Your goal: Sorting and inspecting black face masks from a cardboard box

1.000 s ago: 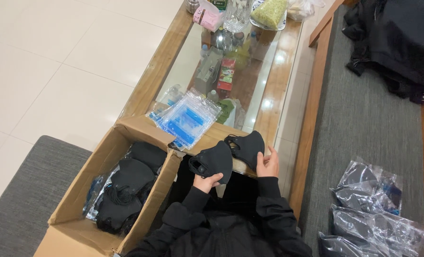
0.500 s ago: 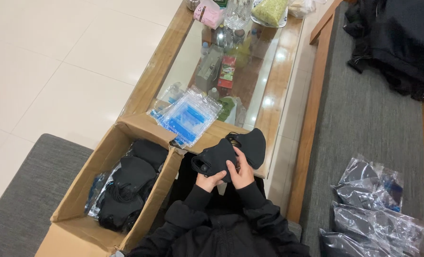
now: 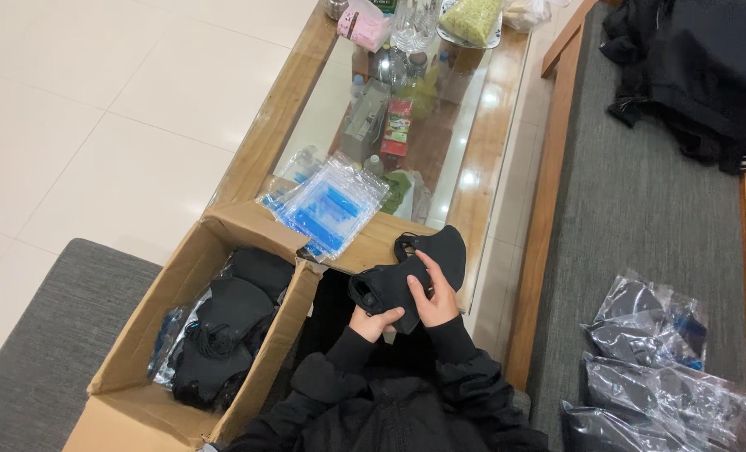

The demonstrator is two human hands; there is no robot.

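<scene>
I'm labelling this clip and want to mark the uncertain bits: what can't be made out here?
- Head view: how many black masks there are; they overlap, and the right hand and left hand cover part.
- Bottom of the cardboard box: buried under dark items.
- Packed bags on the right: cut by the frame edge.
- Items under the glass tabletop: small, washed by glare.

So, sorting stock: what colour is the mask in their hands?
Black, the mask in the head view.
</scene>
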